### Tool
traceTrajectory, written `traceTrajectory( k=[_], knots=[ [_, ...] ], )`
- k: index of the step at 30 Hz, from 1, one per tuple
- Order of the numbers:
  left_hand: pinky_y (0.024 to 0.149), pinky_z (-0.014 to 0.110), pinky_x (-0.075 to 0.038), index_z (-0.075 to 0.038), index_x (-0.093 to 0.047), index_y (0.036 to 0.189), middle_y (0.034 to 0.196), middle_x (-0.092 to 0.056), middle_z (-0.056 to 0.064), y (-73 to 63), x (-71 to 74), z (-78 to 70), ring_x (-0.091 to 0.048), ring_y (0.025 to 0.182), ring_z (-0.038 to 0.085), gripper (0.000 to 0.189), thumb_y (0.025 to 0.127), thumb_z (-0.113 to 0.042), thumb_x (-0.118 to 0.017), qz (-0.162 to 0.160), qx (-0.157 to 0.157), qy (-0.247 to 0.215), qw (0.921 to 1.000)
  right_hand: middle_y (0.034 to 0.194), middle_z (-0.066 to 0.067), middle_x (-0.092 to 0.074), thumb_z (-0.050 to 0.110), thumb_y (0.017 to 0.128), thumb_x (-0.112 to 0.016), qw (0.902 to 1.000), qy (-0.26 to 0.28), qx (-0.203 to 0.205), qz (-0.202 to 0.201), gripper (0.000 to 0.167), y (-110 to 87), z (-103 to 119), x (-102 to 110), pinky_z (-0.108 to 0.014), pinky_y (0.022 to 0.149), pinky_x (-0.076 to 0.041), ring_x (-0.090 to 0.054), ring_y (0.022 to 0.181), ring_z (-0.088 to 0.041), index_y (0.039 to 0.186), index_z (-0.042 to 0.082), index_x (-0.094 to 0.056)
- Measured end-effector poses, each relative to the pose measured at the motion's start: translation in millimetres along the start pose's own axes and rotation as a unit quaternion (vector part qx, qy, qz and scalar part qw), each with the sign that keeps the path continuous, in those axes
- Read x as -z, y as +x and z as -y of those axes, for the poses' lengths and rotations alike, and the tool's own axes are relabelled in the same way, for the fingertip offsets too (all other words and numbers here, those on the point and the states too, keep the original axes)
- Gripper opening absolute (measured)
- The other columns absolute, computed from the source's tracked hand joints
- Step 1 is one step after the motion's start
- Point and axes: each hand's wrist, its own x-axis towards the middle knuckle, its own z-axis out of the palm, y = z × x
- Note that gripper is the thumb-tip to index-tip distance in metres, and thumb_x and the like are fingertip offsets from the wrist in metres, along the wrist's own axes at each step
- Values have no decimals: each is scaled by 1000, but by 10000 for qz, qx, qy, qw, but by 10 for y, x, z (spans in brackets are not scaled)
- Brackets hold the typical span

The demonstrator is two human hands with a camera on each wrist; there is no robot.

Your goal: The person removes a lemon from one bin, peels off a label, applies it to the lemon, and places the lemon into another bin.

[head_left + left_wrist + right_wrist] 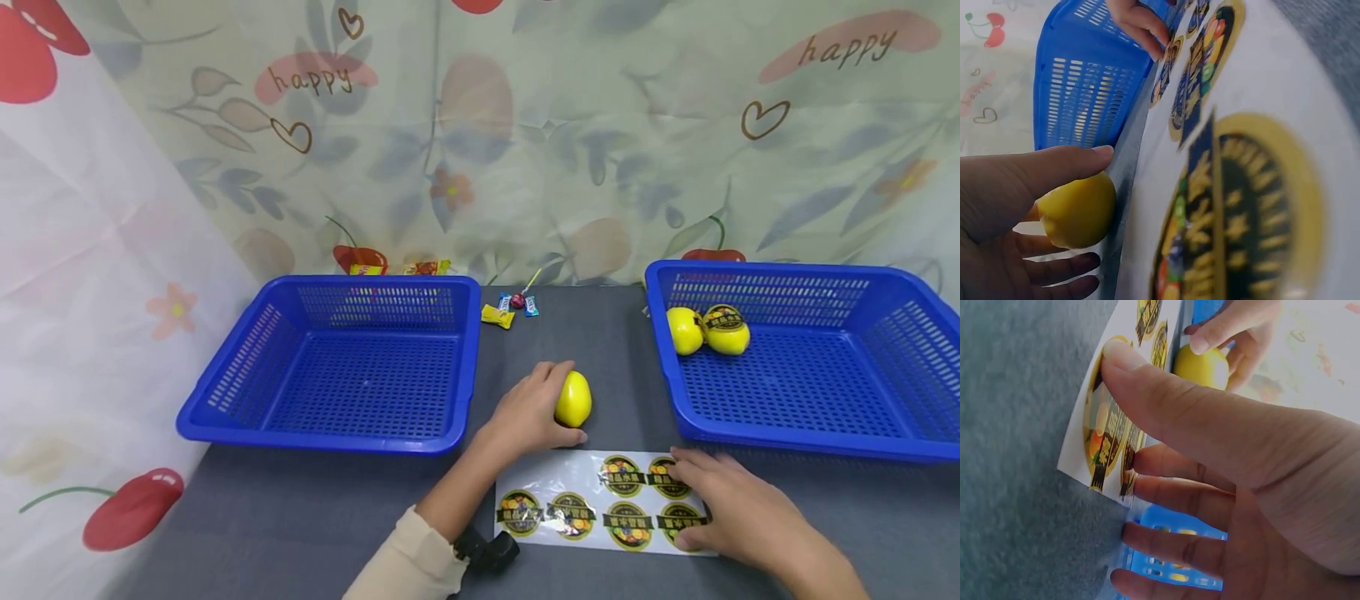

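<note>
A yellow lemon (576, 400) stands on the grey table between two baskets. My left hand (531, 410) holds it from the left, fingers around the far side and thumb on the near side; the left wrist view shows the lemon (1079, 212) between thumb and fingers. In front lies a white sticker sheet (543, 471) with several round black-and-gold fruit labels (628, 525). Over its right end rests my right hand (750, 512), fingers extended and spread. Its thumb (1125, 356) lies on a label in the right wrist view, and the hand partly covers the right-hand labels.
A blue basket (326, 446) stands at the left. Another blue basket (817, 446) at the right holds two lemons (726, 331), one bearing a label. Wrapped candies (498, 316) and a lollipop (518, 300) lie at the back, before a patterned curtain (555, 167).
</note>
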Motion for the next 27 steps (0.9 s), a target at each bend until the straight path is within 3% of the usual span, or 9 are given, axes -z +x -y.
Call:
traceTrajectory(
  k=[6,10,14,18,23,27],
  knots=[
    [108,49,-38,-17,-31,157,158,-29,13,-172,6,-44,-39,137,33,102,76,-43,-88,-374,-93,390,9985,134,-13,-59,45,62,-93,9998,-138,53,-121,68,-12,80,-41,-55,82,-52,-57,113,-37,118,15,-69],
    [105,42,-41,-15,-48,148,146,-44,9,-352,31,-153,-43,131,28,83,80,-45,-84,-731,-703,785,9917,134,-12,-59,46,62,-93,9995,-190,124,-216,69,-18,93,-46,-54,81,-52,-57,113,-36,119,15,-69],
    [94,29,-47,-14,-65,131,125,-61,2,-465,-7,-294,-54,113,19,60,84,-48,-79,-390,-1392,1092,9834,136,-11,-58,46,63,-92,9996,-70,202,-176,68,-17,66,-29,-53,81,-53,-56,114,-36,120,17,-69],
    [87,22,-48,-15,-68,127,120,-64,-4,-468,-157,-396,-57,105,13,59,85,-56,-74,116,-1598,1484,9759,139,-11,-57,47,63,-92,9999,93,139,25,68,-16,39,-18,-53,80,-53,-55,114,-36,121,19,-70],
    [83,23,-49,-16,-67,127,121,-65,-5,-416,-355,-447,-58,103,12,63,84,-60,-73,51,-1682,1982,9656,139,-10,-57,49,63,-91,9998,126,120,75,70,-17,30,-26,-53,81,-53,-55,114,-35,123,18,-70],
    [78,22,-48,-16,-68,124,112,-67,-6,-373,-416,-466,-58,95,10,60,81,-57,-78,-159,-1688,1980,9654,138,-10,-57,49,63,-91,9998,100,177,-21,70,-20,37,-25,-52,80,-53,-56,113,-35,123,17,-70]
  ],
)
